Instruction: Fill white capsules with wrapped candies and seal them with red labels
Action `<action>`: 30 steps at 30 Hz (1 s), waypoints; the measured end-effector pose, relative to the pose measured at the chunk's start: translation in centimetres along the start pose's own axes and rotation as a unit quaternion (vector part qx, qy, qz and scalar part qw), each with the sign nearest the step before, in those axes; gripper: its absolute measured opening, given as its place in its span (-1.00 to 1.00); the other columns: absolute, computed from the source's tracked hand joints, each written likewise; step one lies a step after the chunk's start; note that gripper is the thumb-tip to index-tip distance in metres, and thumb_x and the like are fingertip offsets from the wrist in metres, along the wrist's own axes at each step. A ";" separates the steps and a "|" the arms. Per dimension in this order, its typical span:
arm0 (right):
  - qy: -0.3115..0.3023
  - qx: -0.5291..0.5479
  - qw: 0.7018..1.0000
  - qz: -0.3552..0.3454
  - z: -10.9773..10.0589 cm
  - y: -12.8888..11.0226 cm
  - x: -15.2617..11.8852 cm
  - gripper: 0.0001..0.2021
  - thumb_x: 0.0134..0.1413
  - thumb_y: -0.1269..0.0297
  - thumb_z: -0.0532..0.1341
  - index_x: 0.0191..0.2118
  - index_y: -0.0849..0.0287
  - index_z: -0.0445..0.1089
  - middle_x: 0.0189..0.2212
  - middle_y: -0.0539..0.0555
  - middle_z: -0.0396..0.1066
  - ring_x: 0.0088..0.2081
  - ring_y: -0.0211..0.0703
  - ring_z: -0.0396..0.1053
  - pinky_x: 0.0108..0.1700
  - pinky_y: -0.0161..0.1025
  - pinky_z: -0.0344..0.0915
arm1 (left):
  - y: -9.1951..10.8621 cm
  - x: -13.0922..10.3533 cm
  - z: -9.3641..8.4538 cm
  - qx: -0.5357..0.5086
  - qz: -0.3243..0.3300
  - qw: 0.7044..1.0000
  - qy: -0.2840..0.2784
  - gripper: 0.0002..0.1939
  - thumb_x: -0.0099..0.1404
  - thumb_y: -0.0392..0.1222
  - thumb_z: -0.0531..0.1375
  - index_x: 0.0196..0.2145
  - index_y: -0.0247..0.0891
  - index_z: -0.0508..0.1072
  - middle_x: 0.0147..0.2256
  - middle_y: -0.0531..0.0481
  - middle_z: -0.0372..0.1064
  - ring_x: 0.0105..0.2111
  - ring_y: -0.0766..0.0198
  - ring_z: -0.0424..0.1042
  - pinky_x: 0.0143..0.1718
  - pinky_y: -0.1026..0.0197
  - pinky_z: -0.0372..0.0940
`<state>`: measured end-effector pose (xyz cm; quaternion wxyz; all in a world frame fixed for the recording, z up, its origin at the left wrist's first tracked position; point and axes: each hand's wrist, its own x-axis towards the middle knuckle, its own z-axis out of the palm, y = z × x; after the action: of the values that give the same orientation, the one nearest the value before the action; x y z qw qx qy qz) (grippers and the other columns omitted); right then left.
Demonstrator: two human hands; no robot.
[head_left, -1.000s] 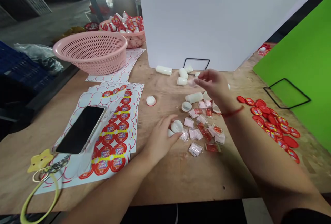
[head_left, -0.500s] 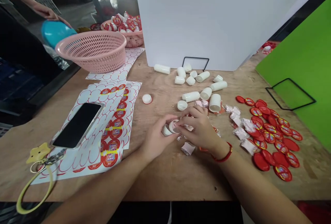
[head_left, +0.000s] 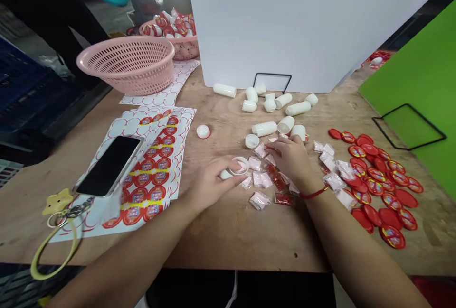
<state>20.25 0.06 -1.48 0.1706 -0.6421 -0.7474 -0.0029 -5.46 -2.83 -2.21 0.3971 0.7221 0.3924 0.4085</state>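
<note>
L hand [head_left: 212,180] has its fingers clamped round a white cup [head_left: 240,166], open end up, pale pink bit showing inside, held just above desk [head_left: 221,241] nr the middle. R hand [head_left: 292,158] is over the sachet pile, fingers bent down by the pink sachets [head_left: 262,180]; can't tell if they're pinching one. Red sachets [head_left: 284,199] lie nr R wrist, w/ white tubes [head_left: 264,129] just beyond the fingers. Red discs [head_left: 377,175] spread on R side; phone [head_left: 109,165] on sticker sheets [head_left: 142,189] on L, pink basket [head_left: 131,78] behind.
</note>
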 end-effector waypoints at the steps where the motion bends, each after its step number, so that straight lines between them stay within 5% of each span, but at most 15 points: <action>1: 0.040 0.025 0.999 -0.012 -0.3 -0.5 -0.1 -0.75 0.32 0.22 0.17 -0.19 0.06 0.63 -0.18 0.14 0.61 -0.13 0.14 0.33 -0.06 0.08 0.14 | 0.1 0.1 -0.1 -0.002 0.008 1.000 -0.003 -0.84 0.30 -0.09 0.33 -0.25 -0.20 0.51 -0.10 -0.03 0.57 -0.08 0.21 0.53 0.00 0.14 0.36; 4: 0.115 0.189 0.970 -0.098 -1.3 -2.6 -0.7 -0.81 0.32 0.21 0.22 -0.13 0.02 0.60 -0.20 0.08 0.61 -0.18 0.01 0.41 -0.05 0.03 0.21 | 0.2 0.2 -0.2 0.002 0.027 0.999 -0.016 -0.86 0.32 -0.10 0.31 -0.24 -0.20 0.52 -0.06 -0.04 0.56 -0.03 0.20 0.52 0.04 0.13 0.35; 7: 0.091 0.302 0.930 -0.187 -1.6 -4.8 -1.6 -0.84 0.33 0.30 0.22 -0.07 0.02 0.55 -0.24 0.01 0.61 -0.23 -0.09 0.45 -0.08 -0.05 0.24 | 0.3 0.3 -0.2 0.024 0.039 0.998 -0.051 -0.88 0.36 -0.10 0.28 -0.24 -0.19 0.51 -0.10 -0.01 0.56 -0.05 0.22 0.52 0.02 0.14 0.35; 14: 0.071 0.158 0.957 -0.232 -0.9 -5.2 -2.3 -0.75 0.28 0.45 0.16 -0.16 0.03 0.57 -0.20 0.01 0.59 -0.14 -0.03 0.30 -0.11 -0.02 0.07 | -0.3 -0.3 0.4 0.068 -0.010 0.998 0.000 -0.64 0.25 -0.06 0.37 -0.08 -0.17 0.36 -0.16 0.04 0.51 -0.17 0.25 0.51 -0.13 0.19 0.37; 18: 0.037 0.083 0.974 -0.209 -1.5 -5.3 -2.3 -0.82 0.24 0.38 0.21 -0.20 0.04 0.58 -0.06 0.08 0.52 -0.04 0.07 0.26 -0.10 0.01 0.03 | -0.1 0.0 0.2 0.076 0.036 0.995 -0.047 -0.74 0.35 -0.09 0.29 -0.03 -0.13 0.42 -0.10 0.04 0.53 -0.10 0.26 0.50 -0.04 0.19 0.36; 22: -0.046 0.122 0.975 -0.178 -3.4 -5.6 -1.9 -0.81 0.29 0.30 0.19 -0.09 0.03 0.54 -0.02 0.11 0.47 -0.02 0.03 0.33 -0.06 -0.02 0.10 | 0.1 0.2 -0.3 0.071 0.042 0.995 -0.064 -0.83 0.39 -0.12 0.24 -0.07 -0.09 0.49 -0.05 0.06 0.55 -0.04 0.27 0.51 0.03 0.20 0.34; 26: -0.056 0.115 0.990 -0.057 -6.9 -1.7 -2.4 -0.81 0.25 0.23 0.21 -0.07 0.12 0.48 -0.15 0.12 0.53 -0.14 -0.03 0.44 -0.11 -0.11 0.23 | 0.1 0.2 -0.4 0.057 0.035 0.997 -0.046 -0.86 0.36 -0.12 0.27 -0.12 -0.10 0.53 -0.08 0.07 0.57 -0.07 0.26 0.52 0.00 0.21 0.35; 30: -0.111 -0.085 0.975 0.174 -10.0 7.7 -5.6 -0.85 0.10 0.18 0.30 -0.23 0.10 0.54 -0.40 0.12 0.55 -0.43 -0.02 0.42 -0.39 -0.17 0.17 | 0.3 -0.1 -0.1 0.061 0.030 0.996 -0.062 -0.89 0.36 -0.13 0.26 -0.17 -0.12 0.53 -0.15 0.06 0.56 -0.13 0.26 0.51 -0.06 0.22 0.36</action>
<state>30.77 -6.16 4.86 0.0294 -0.7708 -0.6355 0.0345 -5.55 -2.99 -1.93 0.3631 0.7803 0.3697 0.3502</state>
